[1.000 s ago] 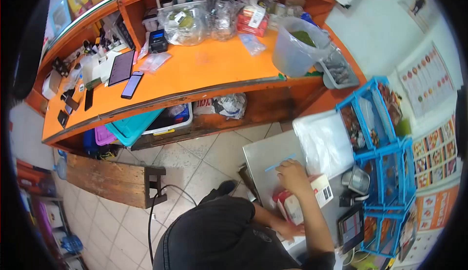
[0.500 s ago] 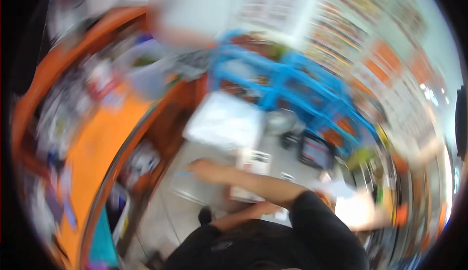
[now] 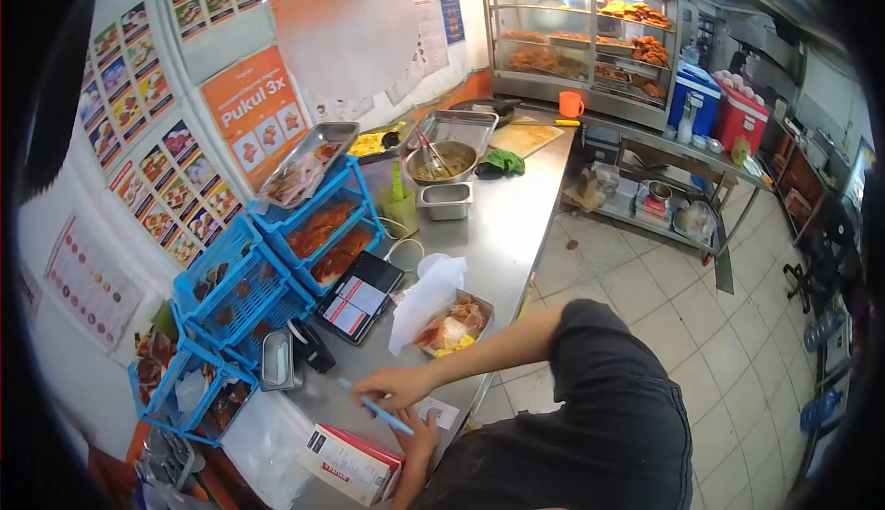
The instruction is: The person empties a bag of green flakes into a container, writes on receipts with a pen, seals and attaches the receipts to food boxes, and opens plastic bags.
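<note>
"Blue pen (image 3: 386,415) and right hand (image 3: 398,386) have shifted from the carton's (image 3: 350,464) far side to beside the left hand (image 3: 420,438), on my head feed."
"What are the hands holding?"
"Right grasps the pen; left touches a paper slip (image 3: 442,413), though I can't tell whether it pinches."
"Any room?"
"Slip's near the table (image 3: 516,234) edge, carton just beside the left hand. I see bare table past the boxed food (image 3: 454,328)."
</note>
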A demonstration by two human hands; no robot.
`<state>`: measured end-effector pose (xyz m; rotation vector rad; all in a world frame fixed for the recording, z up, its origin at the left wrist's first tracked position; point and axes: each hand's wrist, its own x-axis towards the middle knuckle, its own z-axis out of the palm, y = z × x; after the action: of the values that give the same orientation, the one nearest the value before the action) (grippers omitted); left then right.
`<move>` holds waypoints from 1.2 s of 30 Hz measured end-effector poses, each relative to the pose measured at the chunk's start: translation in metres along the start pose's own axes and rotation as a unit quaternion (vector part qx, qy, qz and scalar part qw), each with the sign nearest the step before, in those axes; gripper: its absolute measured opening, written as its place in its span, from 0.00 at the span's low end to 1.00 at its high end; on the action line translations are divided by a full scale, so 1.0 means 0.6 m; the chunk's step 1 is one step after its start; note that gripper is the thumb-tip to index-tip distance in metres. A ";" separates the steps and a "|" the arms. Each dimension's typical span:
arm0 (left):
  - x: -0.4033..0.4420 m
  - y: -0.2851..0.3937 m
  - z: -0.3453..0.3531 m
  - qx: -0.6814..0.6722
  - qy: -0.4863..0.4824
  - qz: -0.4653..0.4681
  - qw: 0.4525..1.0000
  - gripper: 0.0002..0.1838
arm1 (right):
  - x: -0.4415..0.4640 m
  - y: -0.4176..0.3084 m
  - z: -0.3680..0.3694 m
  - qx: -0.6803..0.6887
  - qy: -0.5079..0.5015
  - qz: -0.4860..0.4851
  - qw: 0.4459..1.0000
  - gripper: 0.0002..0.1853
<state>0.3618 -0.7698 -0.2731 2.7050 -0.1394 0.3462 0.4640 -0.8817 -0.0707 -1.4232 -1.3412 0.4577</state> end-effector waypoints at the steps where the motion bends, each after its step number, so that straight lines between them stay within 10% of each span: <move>1: 0.000 -0.001 0.004 -0.002 0.008 -0.001 1.000 0.38 | -0.032 0.031 0.000 -0.049 0.019 0.011 0.999 0.08; 7: -0.008 -0.018 0.009 0.012 -0.017 0.037 0.999 0.38 | -0.085 0.235 0.165 -0.035 0.015 0.168 0.985 0.15; 10: -0.017 -0.011 -0.016 0.017 -0.011 0.016 1.000 0.38 | -0.040 0.237 0.236 -0.256 0.134 0.278 0.916 0.15; 19: -0.014 0.010 -0.045 0.006 0.032 0.030 0.999 0.37 | -0.017 0.255 0.242 -0.028 0.143 0.328 0.934 0.20; 23: -0.005 -0.031 0.033 -0.196 0.061 -0.001 0.979 0.39 | -0.076 0.214 0.171 0.121 0.158 0.370 0.907 0.24; 36: 0.021 0.017 -0.043 -0.112 0.006 -0.152 0.982 0.60 | -0.193 0.188 0.051 0.278 0.259 0.355 0.854 0.20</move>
<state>0.3665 -0.7693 -0.2429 2.4514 0.2255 0.2384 0.4576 -0.9465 -0.2217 -1.3601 -0.1705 0.7923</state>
